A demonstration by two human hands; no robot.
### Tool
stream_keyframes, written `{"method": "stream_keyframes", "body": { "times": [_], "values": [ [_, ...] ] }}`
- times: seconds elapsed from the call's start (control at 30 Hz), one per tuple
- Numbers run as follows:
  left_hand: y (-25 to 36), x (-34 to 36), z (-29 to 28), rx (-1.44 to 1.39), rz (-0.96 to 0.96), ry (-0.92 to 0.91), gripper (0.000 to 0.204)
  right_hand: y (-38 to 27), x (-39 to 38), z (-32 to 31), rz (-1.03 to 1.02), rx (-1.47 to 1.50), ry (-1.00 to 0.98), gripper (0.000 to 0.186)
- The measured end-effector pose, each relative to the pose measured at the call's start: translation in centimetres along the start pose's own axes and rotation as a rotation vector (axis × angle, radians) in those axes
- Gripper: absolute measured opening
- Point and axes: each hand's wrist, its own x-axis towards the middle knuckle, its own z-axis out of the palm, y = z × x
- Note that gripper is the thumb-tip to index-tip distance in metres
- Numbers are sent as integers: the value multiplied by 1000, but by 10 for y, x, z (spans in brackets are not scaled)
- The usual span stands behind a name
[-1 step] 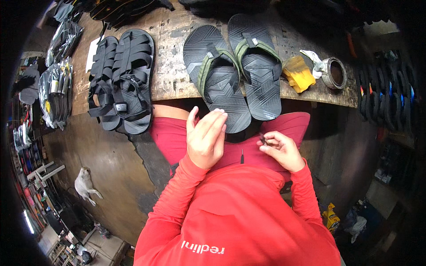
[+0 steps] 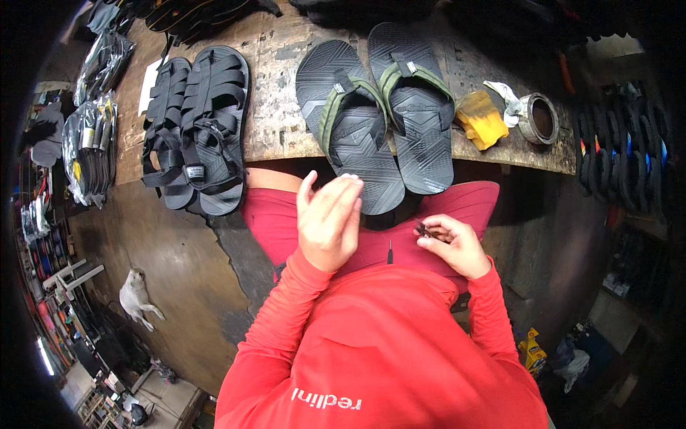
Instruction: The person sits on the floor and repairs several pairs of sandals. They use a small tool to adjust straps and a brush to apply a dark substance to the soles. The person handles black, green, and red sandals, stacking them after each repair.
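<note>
My left hand [image 2: 330,222] is open, fingers extended, just below the left of two dark-soled flip-flops [image 2: 364,182] with olive straps; the right one [image 2: 421,161] lies beside it. My right hand [image 2: 457,247] holds a small dark object [image 2: 426,231], too small to name. A thin black tool [image 2: 390,254] lies on my red shorts [image 2: 271,222]. A pair of black strap sandals [image 2: 218,136] rests at the bench's left.
The worn wooden bench [image 2: 271,86] carries a yellow piece [image 2: 479,118], white cloth [image 2: 511,100] and round tin [image 2: 539,118]. Bagged goods [image 2: 89,150] are at left, hanging footwear [image 2: 622,150] at right, a white animal [image 2: 139,297] on the floor at lower left.
</note>
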Motion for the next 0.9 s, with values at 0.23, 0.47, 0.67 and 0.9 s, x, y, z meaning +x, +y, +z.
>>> {"method": "stream_keyframes", "body": {
  "times": [0.23, 0.47, 0.67, 0.9],
  "values": [
    [-5, 33, 30, 213, 21, 56, 38, -36, 10, 18, -372, -497, 414, 32],
    [-23, 51, 72, 268, -75, 180, 10, -64, 80, 38, -719, -998, 542, 26],
    [-24, 48, 72, 216, -145, 207, 11, -58, 100, 54, -712, -1127, 581, 28],
    [-24, 46, 75, 184, -153, 232, 12, -63, 99, 63, -586, -1223, 580, 26]
  ]
}}
